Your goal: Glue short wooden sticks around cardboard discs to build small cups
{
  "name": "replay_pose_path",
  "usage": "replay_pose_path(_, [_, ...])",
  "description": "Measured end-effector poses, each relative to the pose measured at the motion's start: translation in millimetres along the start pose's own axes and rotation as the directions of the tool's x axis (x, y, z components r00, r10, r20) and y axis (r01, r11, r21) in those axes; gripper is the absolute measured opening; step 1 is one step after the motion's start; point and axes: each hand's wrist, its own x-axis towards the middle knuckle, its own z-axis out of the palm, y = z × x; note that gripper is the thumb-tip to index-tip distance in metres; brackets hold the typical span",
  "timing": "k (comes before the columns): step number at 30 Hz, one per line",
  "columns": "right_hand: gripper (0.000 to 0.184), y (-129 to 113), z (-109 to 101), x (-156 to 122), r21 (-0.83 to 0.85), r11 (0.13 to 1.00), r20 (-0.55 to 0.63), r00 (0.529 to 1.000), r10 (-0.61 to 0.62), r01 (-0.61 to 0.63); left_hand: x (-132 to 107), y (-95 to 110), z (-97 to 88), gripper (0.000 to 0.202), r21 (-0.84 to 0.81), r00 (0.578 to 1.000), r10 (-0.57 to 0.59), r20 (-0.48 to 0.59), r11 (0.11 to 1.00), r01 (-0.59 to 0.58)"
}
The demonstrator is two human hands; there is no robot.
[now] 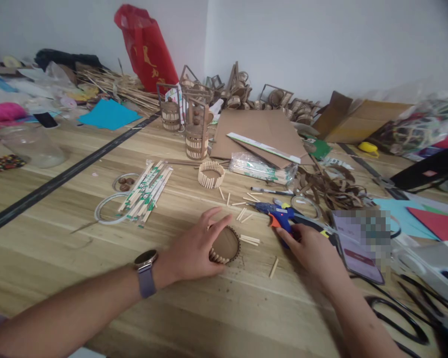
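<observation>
My left hand [194, 243], a watch on its wrist, spans a small round cardboard cup [226, 243] on the table. Its thumb and fingers grip the sides, and short wooden sticks line part of the cup's wall. The fingers of my right hand [313, 248] are around the handle of a blue hot glue gun [278, 214] with an orange trigger, its nozzle pointing left. Short cut sticks [250, 240] lie between the two hands. Farther back stands a second ring of upright sticks [211, 175] with a cardboard floor.
Packs of wrapped chopsticks [145, 191] and tape rolls [111, 209] lie left. Miniature wooden buckets [196, 141] stand behind, near cardboard sheets [257, 129]. On the right are brown strips [332, 186], a phone [354, 248] and black-handled scissors [395, 318].
</observation>
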Motion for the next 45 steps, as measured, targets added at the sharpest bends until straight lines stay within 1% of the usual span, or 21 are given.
replay_pose_path(3, [0.035, -6.2, -3.3, 0.3, 0.014, 0.999, 0.041, 0.998, 0.045, -0.046, 0.4, 0.3, 0.7, 0.111, 0.024, 1.000, -0.004, 0.002, 1.000, 0.004])
replay_pose_path(6, [0.033, -5.2, -6.0, 1.6, 0.077, 0.993, 0.061, 0.995, 0.082, -0.086, 1.2, 0.1, 0.0, 0.109, 0.030, 1.000, -0.008, 0.012, 1.000, 0.007])
replay_pose_path(8, [0.032, -3.2, -8.3, 2.1, 0.156, 0.984, 0.019, 0.996, 0.087, -0.089, 2.0, -0.8, -0.8, 0.107, 0.024, 1.000, -0.013, 0.008, 1.000, 0.013])
replay_pose_path(10, [0.031, -2.9, -12.5, 1.3, 0.279, 0.957, -0.038, 0.995, 0.092, -0.077, 2.9, -2.1, -1.6, 0.106, 0.021, 1.000, -0.019, 0.001, 1.000, 0.019])
replay_pose_path(12, [0.028, -4.6, -18.3, -1.6, 0.464, 0.885, -0.069, 0.994, 0.083, -0.042, 3.9, -3.5, -2.4, 0.105, 0.024, 1.000, -0.029, -0.008, 0.999, 0.029])
replay_pose_path(15, [0.024, -6.9, -24.3, -9.9, 0.708, 0.706, -0.066, 0.993, 0.093, -0.019, 4.8, -4.8, -3.4, 0.105, 0.030, 0.999, -0.044, -0.017, 0.999, 0.044])
replay_pose_path(17, [0.027, -6.2, -22.9, -17.7, 0.785, 0.617, -0.037, 0.991, 0.127, -0.050, 5.0, -4.7, -3.9, 0.104, 0.029, 0.999, -0.051, -0.018, 0.998, 0.051])
replay_pose_path(18, [0.029, -5.4, -20.4, -22.2, 0.812, 0.582, -0.021, 0.992, 0.125, -0.056, 5.0, -4.4, -4.1, 0.103, 0.028, 0.999, -0.051, -0.019, 0.998, 0.051])
replay_pose_path(19, [0.031, -4.7, -17.0, -26.7, 0.834, 0.548, -0.004, 0.995, 0.103, -0.053, 4.9, -4.2, -4.3, 0.103, 0.028, 0.999, -0.050, -0.018, 0.998, 0.051])
replay_pose_path(21, [0.035, -4.6, -9.0, -35.4, 0.863, 0.504, 0.035, 0.999, 0.016, -0.038, 4.9, -3.7, -4.5, 0.104, 0.034, 0.998, -0.053, -0.019, 0.998, 0.054])
replay_pose_path(23, [0.036, -7.5, -2.3, -41.8, 0.856, 0.515, 0.089, 0.994, -0.056, -0.048, 4.8, -3.8, -4.4, 0.106, 0.044, 0.998, -0.056, -0.029, 0.997, 0.058])
replay_pose_path(25, [0.037, -12.7, 1.2, -44.6, 0.825, 0.563, 0.147, 0.981, -0.125, -0.052, 4.9, -4.6, -3.8, 0.107, 0.053, 0.996, -0.069, -0.048, 0.996, 0.071])
replay_pose_path(27, [0.036, -17.7, 1.6, -44.3, 0.814, 0.581, 0.178, 0.953, -0.247, -0.001, 5.1, -5.7, -3.1, 0.108, 0.060, 0.995, -0.084, -0.062, 0.994, 0.088])
replay_pose_path(29, [0.034, -19.8, 1.1, -42.7, 0.814, 0.576, 0.182, 0.910, -0.374, 0.074, 5.6, -6.7, -2.6, 0.108, 0.065, 0.993, -0.096, -0.063, 0.993, 0.100])
replay_pose_path(30, [0.032, -19.5, 1.2, -42.1, 0.808, 0.580, 0.180, 0.893, -0.411, 0.104, 5.8, -7.1, -2.5, 0.108, 0.068, 0.993, -0.099, -0.060, 0.992, 0.103])
replay_pose_path(31, [0.030, -18.4, 1.9, -41.9, 0.795, 0.594, 0.178, 0.888, -0.423, 0.124, 6.0, -7.3, -2.5, 0.109, 0.069, 0.993, -0.099, -0.058, 0.992, 0.103])
replay_pose_path(33, [0.029, -15.1, 4.3, -42.6, 0.753, 0.641, 0.174, 0.895, -0.411, 0.148, 6.3, -7.5, -2.6, 0.109, 0.071, 0.994, -0.094, -0.056, 0.993, 0.098])
replay_pose_path(36, [0.034, -12.5, 7.6, -45.8, 0.696, 0.695, 0.176, 0.895, -0.410, 0.181, 6.3, -7.3, -2.8, 0.110, 0.069, 0.994, -0.092, -0.057, 0.993, 0.096])
replay_pose_path(38, [0.036, -14.4, 7.2, -48.1, 0.667, 0.710, 0.162, 0.886, -0.435, 0.227, 6.1, -7.0, -2.9, 0.109, 0.067, 0.994, -0.097, -0.058, 0.993, 0.100])
replay_pose_path(41, [0.033, -20.0, 3.5, -50.7, 0.626, 0.722, 0.112, 0.882, -0.457, 0.295, 6.0, -6.8, -3.3, 0.109, 0.063, 0.994, -0.093, -0.054, 0.993, 0.096])
replay_pose_path(45, [0.030, -24.7, -0.2, -51.7, 0.573, 0.744, 0.072, 0.883, -0.463, 0.344, 6.3, -6.8, -3.6, 0.110, 0.062, 0.995, -0.088, -0.050, 0.994, 0.091])
